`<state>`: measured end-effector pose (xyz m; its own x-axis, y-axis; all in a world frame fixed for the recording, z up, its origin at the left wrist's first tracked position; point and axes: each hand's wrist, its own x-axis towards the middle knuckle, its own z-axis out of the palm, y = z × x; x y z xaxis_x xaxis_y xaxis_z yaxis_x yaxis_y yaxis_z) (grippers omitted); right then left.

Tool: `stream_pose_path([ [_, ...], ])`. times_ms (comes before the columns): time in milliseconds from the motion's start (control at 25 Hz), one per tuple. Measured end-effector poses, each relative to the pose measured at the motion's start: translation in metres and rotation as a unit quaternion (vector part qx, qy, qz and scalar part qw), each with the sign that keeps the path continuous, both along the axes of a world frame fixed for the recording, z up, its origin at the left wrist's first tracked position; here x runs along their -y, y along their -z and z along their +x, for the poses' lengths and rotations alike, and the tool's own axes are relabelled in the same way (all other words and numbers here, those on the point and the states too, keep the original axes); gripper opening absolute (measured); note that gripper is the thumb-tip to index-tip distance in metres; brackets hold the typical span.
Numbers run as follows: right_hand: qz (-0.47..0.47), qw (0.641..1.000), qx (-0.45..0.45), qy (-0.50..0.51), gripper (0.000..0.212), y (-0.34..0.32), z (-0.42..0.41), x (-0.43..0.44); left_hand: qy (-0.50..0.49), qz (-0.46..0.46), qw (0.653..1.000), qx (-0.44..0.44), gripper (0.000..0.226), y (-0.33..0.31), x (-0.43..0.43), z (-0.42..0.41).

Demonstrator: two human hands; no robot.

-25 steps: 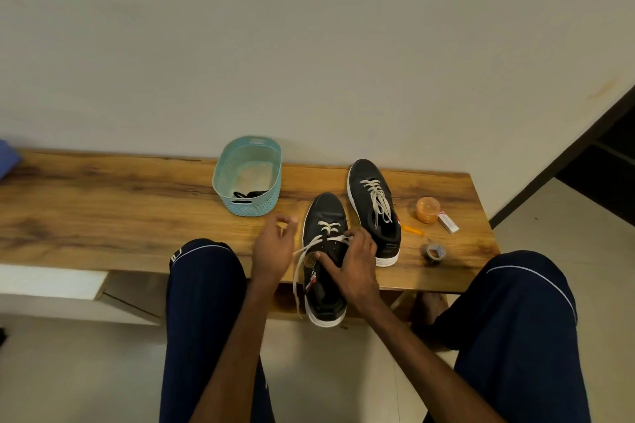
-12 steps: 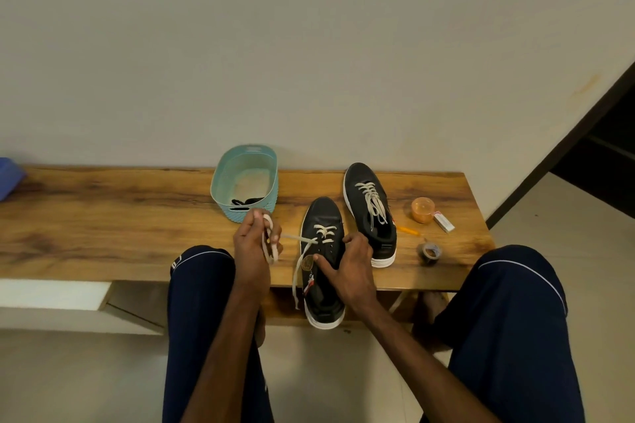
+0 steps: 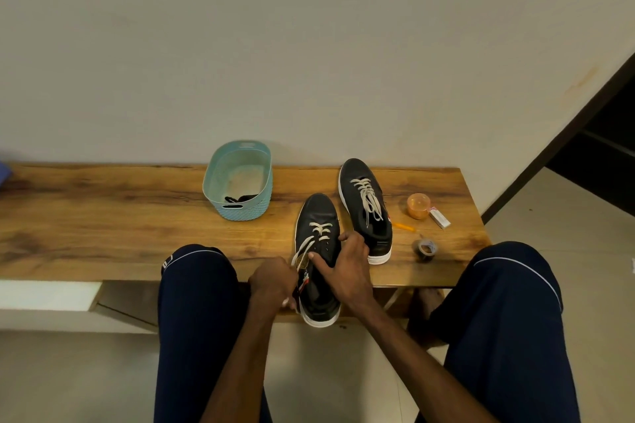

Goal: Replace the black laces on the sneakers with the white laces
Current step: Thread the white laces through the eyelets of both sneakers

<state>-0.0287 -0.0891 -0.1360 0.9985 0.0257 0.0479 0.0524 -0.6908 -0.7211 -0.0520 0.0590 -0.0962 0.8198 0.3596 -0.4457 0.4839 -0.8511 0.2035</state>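
The near black sneaker (image 3: 318,285), white-soled, lies on the brown wooden counter (image 3: 103,216) with its long axis running near to far. Its toe points away and its heel hangs over the near edge. Its flat white lace (image 3: 320,227) crosses only the eyelet rows nearest the toe. From there a loose strand slants near and left into the left hand (image 3: 273,282), whose fingers (image 3: 288,276) are curled round it just beside the sneaker's left flank.

The right hand (image 3: 348,268) clasps the sneaker from the right, with fingers (image 3: 348,237) hooked over its right edge and the thumb laid across the tongue. The unlaced eyelets sit between the two hands, slightly far and right of the left fingers. I judge the left hand the nearer one for the coming threading, feeding the lace in toward the shoe's centre line.

The far black sneaker (image 3: 366,213) is fully laced in white. Black laces (image 3: 240,198) lie in the teal plastic basket (image 3: 240,151).
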Motion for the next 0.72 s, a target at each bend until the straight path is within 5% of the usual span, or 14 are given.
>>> stream_pose_path([
  [200, -0.012, 1.0, -0.007, 0.002, 0.067, 0.0, -0.001, -0.001, 0.004, 0.114, 0.992, 0.055, 0.021, 0.004, 0.004, 0.008],
  [560, -0.014, 0.999, -0.028, -0.022, 0.059, -0.003, 0.0, 0.001, -0.024, -0.068, 0.977, 0.201, 0.01, 0.012, 0.011, 0.019],
  [640, -0.022, 0.999, -0.029, -0.02, 0.055, -0.004, -0.001, 0.001, -0.112, -0.177, 0.947, 0.243, 0.01, 0.005, 0.01, 0.02],
  [720, -0.027, 0.999, -0.027, -0.019, 0.053, -0.006, -0.002, 0.001, -0.244, -0.362, 0.856, 0.277, 0.013, -0.009, 0.002, 0.025],
])
